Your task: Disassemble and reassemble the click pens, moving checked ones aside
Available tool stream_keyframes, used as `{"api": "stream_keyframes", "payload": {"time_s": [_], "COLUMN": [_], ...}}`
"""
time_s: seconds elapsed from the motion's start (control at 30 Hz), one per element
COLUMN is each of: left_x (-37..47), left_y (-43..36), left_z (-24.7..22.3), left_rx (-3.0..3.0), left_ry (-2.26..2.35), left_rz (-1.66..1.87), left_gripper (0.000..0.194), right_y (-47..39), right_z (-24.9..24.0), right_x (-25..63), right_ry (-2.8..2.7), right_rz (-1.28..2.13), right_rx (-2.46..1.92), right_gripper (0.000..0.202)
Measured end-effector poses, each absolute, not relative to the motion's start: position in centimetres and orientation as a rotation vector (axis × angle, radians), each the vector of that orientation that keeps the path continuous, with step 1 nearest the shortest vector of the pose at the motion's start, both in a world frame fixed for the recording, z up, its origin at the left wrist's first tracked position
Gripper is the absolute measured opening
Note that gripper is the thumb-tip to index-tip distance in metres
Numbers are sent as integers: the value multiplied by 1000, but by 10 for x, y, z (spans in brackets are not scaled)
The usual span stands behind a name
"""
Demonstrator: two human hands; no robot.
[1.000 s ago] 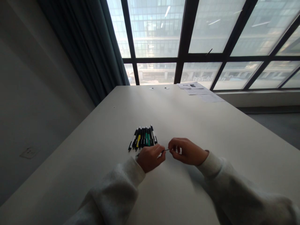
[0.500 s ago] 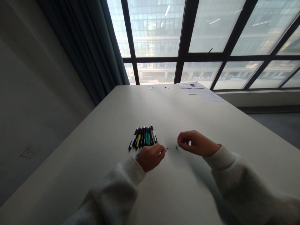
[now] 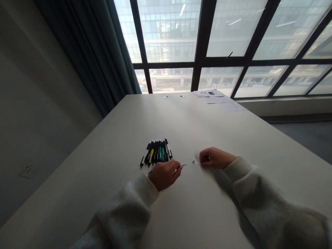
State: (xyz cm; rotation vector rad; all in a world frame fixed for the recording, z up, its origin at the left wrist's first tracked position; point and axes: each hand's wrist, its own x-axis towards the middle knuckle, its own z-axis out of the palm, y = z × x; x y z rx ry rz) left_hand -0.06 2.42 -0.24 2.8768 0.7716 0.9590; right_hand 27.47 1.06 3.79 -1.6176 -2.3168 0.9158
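Observation:
My left hand point(image 3: 166, 175) is closed around a pen, mostly hidden by the fingers. Its thin dark refill point(image 3: 184, 165) juts out to the right, and a dark end shows behind the wrist side. Fingers and thumb of my right hand point(image 3: 211, 158) are pinched together low over the table; whatever lies between them is hidden. Just left of those fingertips is a small greyish part point(image 3: 193, 162), too small to name. Beyond my left hand, a row of several pens point(image 3: 156, 152) lies side by side, black with white, yellow and green sections.
The white table point(image 3: 166, 121) stretches to the windows point(image 3: 171, 79). Printed sheets point(image 3: 218, 97) lie at its far right edge, and two small white discs point(image 3: 166, 97) at the far edge. A dark curtain point(image 3: 98, 52) hangs at the left.
My right hand has lowered its fingertips to the table, just right of the small part, and its fingers have closed in. The left hand keeps its hold on the pen. The view has shifted slightly.

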Motion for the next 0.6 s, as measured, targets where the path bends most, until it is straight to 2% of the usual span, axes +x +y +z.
{"api": "stream_keyframes", "payload": {"time_s": [0.33, 0.6], "left_x": [0, 0], "left_y": [24, 23], "left_z": [-1, -1], "left_rx": [2889, 2894], "left_ry": [750, 747], "left_rz": [953, 946], "left_gripper": [17, 18], "right_y": [2, -1], "right_z": [48, 49], "right_x": [258, 250], "right_ry": [-2395, -2353], "right_rz": [776, 682], "right_rx": [-1736, -1854], "right_gripper": [8, 14]}}
